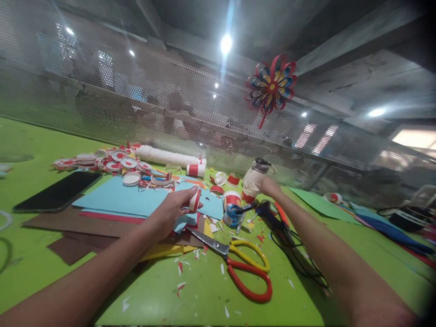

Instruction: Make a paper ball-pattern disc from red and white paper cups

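Looking from the head camera, the left hand (173, 210) is clenched around a small red-and-white paper ring (195, 200), above the blue paper sheets (119, 197) on the green table (204, 295). The right hand (269, 187) reaches far and touches a red-and-white cup (250, 190) beside a white bottle (257, 171); if it grasps the cup I cannot tell, because the fingers are hidden behind it. Scissors with red and yellow handles (243, 268) lie between the arms, a glue gun (264, 210) near the right wrist. A black phone (57, 191) lies at the left.
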### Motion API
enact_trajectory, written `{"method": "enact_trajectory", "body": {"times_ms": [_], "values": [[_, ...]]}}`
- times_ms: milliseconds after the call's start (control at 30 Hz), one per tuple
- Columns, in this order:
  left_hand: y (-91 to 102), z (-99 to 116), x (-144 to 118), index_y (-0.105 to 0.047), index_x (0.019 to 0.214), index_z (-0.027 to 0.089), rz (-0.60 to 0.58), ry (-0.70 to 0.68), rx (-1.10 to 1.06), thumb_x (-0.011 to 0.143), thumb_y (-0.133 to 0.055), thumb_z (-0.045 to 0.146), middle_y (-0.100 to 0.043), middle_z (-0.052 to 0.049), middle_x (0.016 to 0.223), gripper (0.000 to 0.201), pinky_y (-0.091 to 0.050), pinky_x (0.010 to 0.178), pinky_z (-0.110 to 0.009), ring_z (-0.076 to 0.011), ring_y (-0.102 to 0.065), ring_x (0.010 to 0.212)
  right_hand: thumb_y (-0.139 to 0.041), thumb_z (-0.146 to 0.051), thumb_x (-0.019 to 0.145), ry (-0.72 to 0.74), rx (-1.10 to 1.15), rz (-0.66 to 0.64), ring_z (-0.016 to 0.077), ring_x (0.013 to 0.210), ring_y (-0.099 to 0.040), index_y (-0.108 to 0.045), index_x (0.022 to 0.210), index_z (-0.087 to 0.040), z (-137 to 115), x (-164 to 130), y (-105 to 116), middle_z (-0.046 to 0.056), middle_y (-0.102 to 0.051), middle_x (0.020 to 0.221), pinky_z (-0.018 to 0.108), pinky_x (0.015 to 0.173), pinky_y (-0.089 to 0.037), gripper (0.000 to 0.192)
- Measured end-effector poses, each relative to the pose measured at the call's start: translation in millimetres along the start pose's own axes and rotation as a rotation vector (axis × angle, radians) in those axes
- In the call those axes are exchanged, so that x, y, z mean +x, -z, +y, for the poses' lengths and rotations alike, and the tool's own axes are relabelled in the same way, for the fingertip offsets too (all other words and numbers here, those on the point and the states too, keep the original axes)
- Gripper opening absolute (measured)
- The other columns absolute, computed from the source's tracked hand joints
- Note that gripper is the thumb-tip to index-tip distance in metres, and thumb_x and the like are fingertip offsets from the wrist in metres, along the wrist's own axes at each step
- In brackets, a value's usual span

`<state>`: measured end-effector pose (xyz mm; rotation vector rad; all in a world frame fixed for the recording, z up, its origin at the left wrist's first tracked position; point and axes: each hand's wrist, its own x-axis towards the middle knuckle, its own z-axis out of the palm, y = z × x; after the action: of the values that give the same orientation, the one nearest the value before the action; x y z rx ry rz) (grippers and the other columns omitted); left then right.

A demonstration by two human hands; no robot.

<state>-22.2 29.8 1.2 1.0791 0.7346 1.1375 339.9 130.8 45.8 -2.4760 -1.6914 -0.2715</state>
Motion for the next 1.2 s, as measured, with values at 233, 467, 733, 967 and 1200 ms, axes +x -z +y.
{"method": "enact_trajectory", "body": {"times_ms": [233,467,733,967,1200], "values": [[-3.3,3,-2,-0.065,0.078,0.015,-0.004,0.007,-0.001,0.07,-0.068,0.049,-0.067,-0.006,0.078,0.035,-0.045,0.083,-0.035,-0.0255,-0.065,0.088,-0.055,-0.033,0.092,0.142,0.102,-0.116,0.0216,0.101,-0.06,-0.057,0.116,-0.017,-22,-6,19,0.008,-0.059,0.119,0.041,0.084,-0.051,0.029],[-1.3,4,-1,-0.064,0.079,0.015,-0.003,-0.009,-0.002,0.07,-0.067,0.05,-0.063,-0.005,0.078,0.036,-0.045,0.083,-0.036,-0.0241,-0.064,0.085,-0.057,-0.032,0.091,0.505,0.276,-0.545,0.0176,0.087,-0.064,-0.06,0.109,-0.014,-50,-13,18,0.006,-0.064,0.105,0.036,0.074,-0.054,0.026],[-1.9,6,-2,-0.063,0.08,0.014,-0.018,0.001,-0.013,0.07,-0.068,0.051,-0.062,-0.003,0.076,0.038,-0.044,0.085,-0.036,-0.0226,-0.064,0.083,-0.055,-0.033,0.092,0.504,0.398,-0.315,0.0171,0.086,-0.064,-0.058,0.112,-0.014,-38,-6,23,0.007,-0.063,0.106,0.036,0.074,-0.054,0.027],[-3.6,8,-2,-0.062,0.081,0.014,-0.009,0.02,0.0,0.07,-0.067,0.052,-0.061,-0.003,0.078,0.04,-0.043,0.084,-0.035,-0.0235,-0.063,0.085,-0.056,-0.032,0.091,0.328,0.23,0.094,0.0213,0.097,-0.061,-0.059,0.113,-0.016,-4,5,52,0.007,-0.06,0.115,0.04,0.081,-0.052,0.028],[-3.8,7,-3,-0.062,0.083,0.014,-0.029,0.025,0.033,0.073,-0.064,0.054,-0.06,-0.003,0.08,0.041,-0.042,0.087,-0.035,-0.0241,-0.063,0.09,-0.056,-0.031,0.091,0.365,0.077,0.095,0.0201,0.095,-0.062,-0.058,0.115,-0.015,6,-6,24,0.008,-0.061,0.114,0.04,0.08,-0.053,0.029]]}}
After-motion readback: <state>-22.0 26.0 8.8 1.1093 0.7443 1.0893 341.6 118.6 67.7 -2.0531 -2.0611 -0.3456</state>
